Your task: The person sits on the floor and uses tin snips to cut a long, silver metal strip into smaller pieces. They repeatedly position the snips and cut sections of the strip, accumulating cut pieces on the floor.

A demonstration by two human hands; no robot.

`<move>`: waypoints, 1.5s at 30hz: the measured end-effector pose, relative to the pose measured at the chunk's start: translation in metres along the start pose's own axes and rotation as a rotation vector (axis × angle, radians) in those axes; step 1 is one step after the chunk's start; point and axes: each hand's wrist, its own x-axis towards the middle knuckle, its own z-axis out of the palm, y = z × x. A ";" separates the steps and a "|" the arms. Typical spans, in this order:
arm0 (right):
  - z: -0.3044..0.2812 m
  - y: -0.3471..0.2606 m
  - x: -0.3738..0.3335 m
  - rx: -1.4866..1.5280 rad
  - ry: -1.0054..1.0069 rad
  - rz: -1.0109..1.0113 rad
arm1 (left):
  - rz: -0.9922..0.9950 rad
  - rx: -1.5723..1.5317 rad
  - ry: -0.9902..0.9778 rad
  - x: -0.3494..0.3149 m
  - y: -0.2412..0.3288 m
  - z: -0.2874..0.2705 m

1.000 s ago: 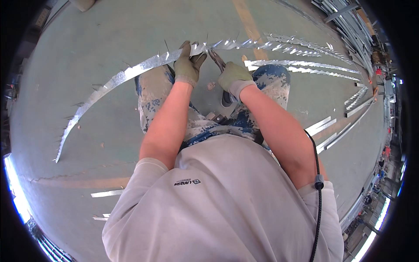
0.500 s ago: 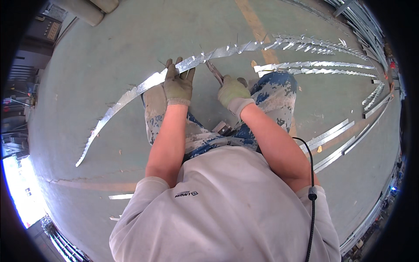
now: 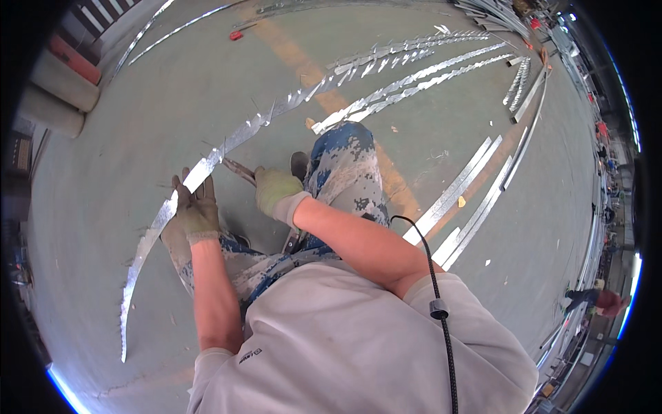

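Observation:
A long, curved galvanized metal strip (image 3: 238, 136), with cut tabs along its edge, stretches across in front of me, several tabs standing up. My left hand (image 3: 198, 215), in a dirty work glove, holds the strip near its left part, fingers extended along and across the metal. In a greenish glove, my right hand (image 3: 277, 190) is closed round a pair of pliers (image 3: 241, 171). The pliers' jaws reach the strip's near edge just right of my left hand; whether they grip a tab I cannot tell.
More notched strips (image 3: 414, 74) lie on the floor beyond my right knee. Flat metal strips (image 3: 476, 203) rest to the right. A red object (image 3: 236, 35) sits far ahead, and thick cylinders (image 3: 65, 90) stand at the far left. Another person (image 3: 598, 300) is at the right edge.
The view has swung to the right, so my hands and the strip sit farther left and lower. Both hands keep their holds, and the pliers stay at the strip.

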 end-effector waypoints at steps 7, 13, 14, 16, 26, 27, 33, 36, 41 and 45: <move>0.001 0.006 -0.008 0.092 0.051 -0.009 | -0.008 0.050 -0.093 0.004 -0.008 0.001; -0.015 0.014 -0.012 0.143 0.108 0.004 | -0.020 0.036 -0.174 0.000 -0.019 0.027; -0.019 0.016 -0.013 0.158 0.114 0.016 | -0.022 0.033 -0.180 -0.002 -0.023 0.035; -0.026 0.022 -0.015 0.187 0.124 0.041 | -0.024 0.036 -0.172 -0.007 -0.034 0.044; -0.011 0.082 0.019 -0.168 0.129 -0.154 | -0.128 0.048 -0.088 -0.008 -0.087 0.045; -0.016 0.079 0.014 -0.035 0.143 -0.028 | -0.136 0.065 -0.051 -0.008 -0.090 0.051; -0.015 0.074 0.023 0.056 0.091 0.093 | -0.306 0.132 -0.107 -0.015 -0.066 0.030; 0.001 0.087 0.032 -0.003 0.087 0.106 | -0.304 0.122 -0.052 -0.024 -0.049 0.011; -0.007 0.076 0.035 -0.087 -0.044 0.154 | -0.313 0.160 0.034 -0.015 -0.013 0.010; -0.009 0.086 0.025 0.119 -0.079 0.108 | -0.340 0.152 0.031 -0.004 -0.012 0.008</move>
